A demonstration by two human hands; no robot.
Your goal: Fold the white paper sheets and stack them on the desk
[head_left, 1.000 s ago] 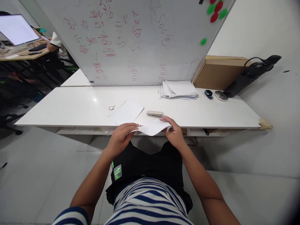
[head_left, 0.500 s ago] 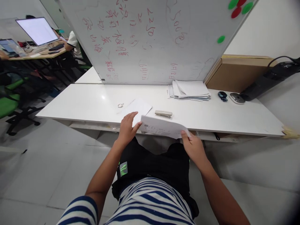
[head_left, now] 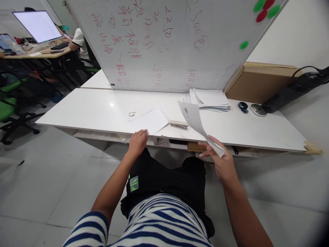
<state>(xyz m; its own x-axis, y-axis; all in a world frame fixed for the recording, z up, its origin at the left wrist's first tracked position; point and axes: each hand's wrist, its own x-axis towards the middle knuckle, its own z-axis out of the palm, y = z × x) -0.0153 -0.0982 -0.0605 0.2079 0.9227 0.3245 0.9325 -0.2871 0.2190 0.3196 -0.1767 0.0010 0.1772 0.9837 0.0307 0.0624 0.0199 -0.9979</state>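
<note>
My right hand [head_left: 221,160] is closed on the lower corner of a white printed sheet [head_left: 195,120], which stands tilted up in the air over the front of the white table [head_left: 84,109]. My left hand [head_left: 138,141] rests at the table's front edge, fingers curled on the near corner of another white sheet [head_left: 153,120] lying flat there. A beige stapler [head_left: 179,124] lies just right of that sheet. A small metal clip [head_left: 132,114] sits to its left.
A stack of papers [head_left: 209,99] lies at the back by the whiteboard [head_left: 164,41]. Two small devices [head_left: 250,108], a cardboard box [head_left: 259,82] and a black appliance [head_left: 295,89] are at the right. Another person sits at a far desk with monitor [head_left: 37,25].
My right hand has swung the printed sheet up and to the right, from flat near my lap to tilted upright. My left hand let go of it and moved onto the flat sheet's corner.
</note>
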